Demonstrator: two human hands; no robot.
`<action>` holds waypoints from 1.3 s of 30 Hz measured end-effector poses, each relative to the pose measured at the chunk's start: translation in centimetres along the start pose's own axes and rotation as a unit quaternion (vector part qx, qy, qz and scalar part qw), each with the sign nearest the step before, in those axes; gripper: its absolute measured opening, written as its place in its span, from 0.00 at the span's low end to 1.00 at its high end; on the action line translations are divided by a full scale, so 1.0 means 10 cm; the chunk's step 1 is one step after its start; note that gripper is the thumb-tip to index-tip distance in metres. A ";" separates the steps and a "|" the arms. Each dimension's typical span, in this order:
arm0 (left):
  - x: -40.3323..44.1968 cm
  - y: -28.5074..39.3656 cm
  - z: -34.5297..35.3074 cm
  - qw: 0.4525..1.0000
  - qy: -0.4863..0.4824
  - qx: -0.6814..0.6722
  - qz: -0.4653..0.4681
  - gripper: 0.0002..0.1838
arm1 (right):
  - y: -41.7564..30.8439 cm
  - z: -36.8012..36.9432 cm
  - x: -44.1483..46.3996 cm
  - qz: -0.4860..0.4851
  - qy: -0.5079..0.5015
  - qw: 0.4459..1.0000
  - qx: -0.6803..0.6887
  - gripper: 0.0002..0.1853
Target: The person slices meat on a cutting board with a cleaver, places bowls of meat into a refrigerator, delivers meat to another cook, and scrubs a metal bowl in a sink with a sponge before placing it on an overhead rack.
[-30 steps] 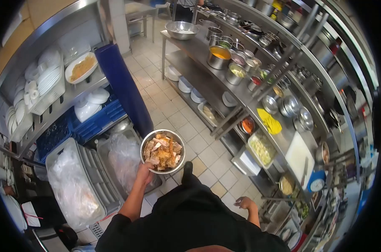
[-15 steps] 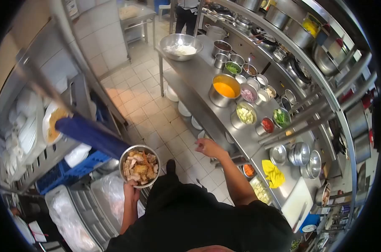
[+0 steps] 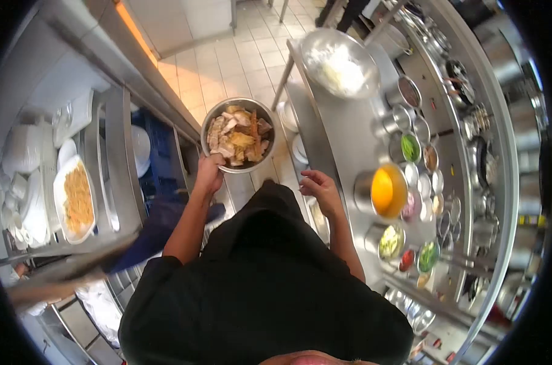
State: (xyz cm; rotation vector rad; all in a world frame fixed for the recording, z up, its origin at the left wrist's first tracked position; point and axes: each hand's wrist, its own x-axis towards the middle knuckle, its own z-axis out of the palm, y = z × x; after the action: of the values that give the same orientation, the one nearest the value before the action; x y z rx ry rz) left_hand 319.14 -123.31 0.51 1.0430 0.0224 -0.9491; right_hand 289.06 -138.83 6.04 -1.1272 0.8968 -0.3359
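My left hand (image 3: 209, 173) grips the near rim of a round steel bowl (image 3: 256, 106), holding it out in front of my body. Chunks of cooked, browned meat (image 3: 241, 139) fill the bowl; some look like chicken, though I cannot be sure. My right hand (image 3: 320, 187) hangs in the air beside the steel counter (image 3: 343, 131), fingers loosely bent and apart, with nothing in them. Closest to that hand on the counter is a steel pot (image 3: 365, 190) of orange liquid.
A large bowl (image 3: 315, 48) of white powder stands at the counter's far end. Several steel containers of chopped vegetables line it. On my left, a white dish (image 3: 88, 232) of shredded food rests on a shelf. Another person's legs (image 3: 351, 13) show far ahead.
I have stepped forward along the aisle and the view has turned. The bowl of meat has moved ahead in my left hand, past the blue cloth. My right hand stays free.
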 end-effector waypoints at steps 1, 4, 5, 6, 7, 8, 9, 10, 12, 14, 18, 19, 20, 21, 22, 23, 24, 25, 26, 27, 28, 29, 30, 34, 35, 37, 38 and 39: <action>0.17 0.15 0.20 1.000 0.020 0.001 -0.002 0.22 | -0.11 0.01 0.30 0.007 -0.011 1.000 0.002 0.21; 0.74 0.42 0.37 0.999 0.032 0.017 -0.003 0.28 | -0.43 0.20 1.21 -0.030 -0.060 0.997 -0.042 0.20; 0.89 0.51 0.45 0.999 0.041 -0.009 -0.015 0.25 | -0.63 0.29 1.51 -0.041 -0.086 0.994 -0.051 0.19; 1.07 0.54 0.46 0.999 0.050 -0.007 -0.010 0.23 | -0.84 0.38 1.78 -0.048 -0.111 0.991 -0.061 0.19; 1.26 0.57 0.46 0.998 0.062 -0.001 -0.009 0.21 | -1.10 0.49 1.99 -0.054 -0.119 0.989 -0.066 0.18; 1.42 0.64 0.48 0.997 0.071 0.010 -0.005 0.20 | -1.31 0.55 2.27 -0.071 -0.135 0.986 -0.063 0.18; 1.56 0.73 0.48 0.996 0.084 0.022 -0.003 0.20 | -1.49 0.64 2.53 -0.085 -0.152 0.983 -0.057 0.18; 1.67 0.85 0.50 0.995 0.099 0.032 -0.003 0.19 | -1.68 0.75 2.75 -0.095 -0.170 0.980 -0.053 0.18; 1.95 1.05 0.55 0.993 0.114 0.021 -0.003 0.19 | -2.07 0.89 3.11 -0.100 -0.179 0.976 -0.075 0.17; 2.34 1.21 0.61 0.994 0.111 0.012 -0.011 0.19 | -2.30 0.97 3.53 -0.098 -0.179 0.976 -0.078 0.17; 3.49 1.32 0.49 0.997 0.068 -0.003 0.030 0.24 | -2.31 0.89 4.50 -0.072 -0.154 0.984 -0.048 0.17; 3.75 1.44 0.57 0.998 0.051 0.010 0.029 0.27 | -2.24 0.86 4.71 -0.063 -0.137 0.988 -0.033 0.17; 3.99 1.60 0.69 0.999 0.031 0.023 0.025 0.30 | -2.21 0.82 4.89 -0.052 -0.116 0.992 -0.016 0.17; 4.29 1.81 0.85 0.998 0.036 0.033 0.025 0.32 | -2.30 0.82 5.14 -0.050 -0.093 0.994 0.002 0.17; 4.48 1.94 1.01 0.998 0.041 0.050 0.013 0.34 | -2.39 0.83 5.31 -0.046 -0.078 0.996 -0.013 0.18; 4.66 2.09 1.16 0.996 0.039 0.080 -0.006 0.35 | -2.46 0.82 5.44 -0.040 -0.053 0.998 -0.017 0.18; 4.74 2.18 1.28 0.994 0.012 0.099 -0.037 0.35 | -2.46 0.73 5.43 -0.025 -0.019 0.999 -0.021 0.18; 4.88 2.41 1.32 0.991 -0.019 0.111 -0.069 0.36 | -2.52 0.78 5.45 -0.032 0.014 0.999 -0.030 0.18; 5.07 2.57 1.47 0.988 -0.048 0.116 -0.095 0.36 | -2.67 0.75 5.54 -0.040 0.042 0.997 -0.046 0.19; 5.38 2.68 1.66 0.981 -0.056 0.143 -0.116 0.35 | -2.80 0.70 5.71 -0.048 0.069 0.994 -0.064 0.19; 5.65 2.68 1.86 0.978 -0.061 0.152 -0.129 0.35 | -2.89 0.60 5.87 -0.054 0.086 0.991 -0.083 0.19; 5.90 2.66 2.04 0.975 -0.065 0.163 -0.135 0.35 | -2.93 0.47 6.03 -0.032 0.108 0.993 -0.032 0.20; 6.16 2.66 2.19 0.973 -0.069 0.173 -0.138 0.34 | -2.91 0.32 6.20 -0.019 0.119 0.993 -0.011 0.20; 7.29 2.55 2.26 0.970 -0.116 0.147 -0.158 0.36 | -2.85 0.06 6.95 -0.020 0.182 0.983 0.008 0.19; 7.54 2.59 2.36 0.966 -0.132 0.146 -0.166 0.35 | -2.89 0.00 7.13 -0.021 0.202 0.979 -0.010 0.19; 8.00 2.72 2.67 0.962 -0.153 0.132 -0.183 0.35 | -3.11 -0.13 7.61 -0.024 0.209 0.977 -0.025 0.19; 8.08 2.80 2.76 0.962 -0.159 0.122 -0.184 0.34 | -3.22 -0.18 7.73 -0.031 0.199 0.979 -0.035 0.18; 8.19 2.84 2.85 0.964 -0.157 0.112 -0.185 0.34 | -3.38 -0.25 7.90 -0.039 0.203 0.977 -0.044 0.18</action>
State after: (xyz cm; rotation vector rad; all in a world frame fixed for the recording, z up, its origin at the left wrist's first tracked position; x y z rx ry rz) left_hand 377.57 -193.43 0.83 1.1053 -0.1618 -1.4769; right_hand 342.57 -205.85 0.32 -1.1989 1.2377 -0.6123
